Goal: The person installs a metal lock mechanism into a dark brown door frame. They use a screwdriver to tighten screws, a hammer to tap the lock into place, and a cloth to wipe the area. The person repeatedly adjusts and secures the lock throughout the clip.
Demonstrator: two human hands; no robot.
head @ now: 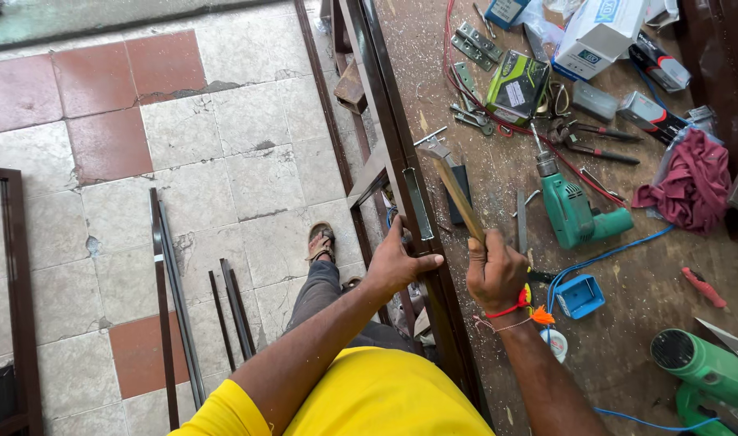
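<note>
My right hand (496, 273) is closed around the wooden handle of a hammer (456, 192), whose metal head points up and left above the bench edge. My left hand (399, 262) grips the dark brown metal frame (389, 121) that runs along the edge of the workbench, thumb on its top face. A silver hinge plate (418, 203) sits on the frame just above my left hand. A red thread is tied round my right wrist.
On the dusty workbench (651, 282) lie a green drill (573, 211), a second green power tool (704, 367), pliers (591, 139), hinges (474, 44), boxes, a maroon rag (692, 182) and a blue box (580, 296). Dark metal strips (175, 307) lie on the tiled floor.
</note>
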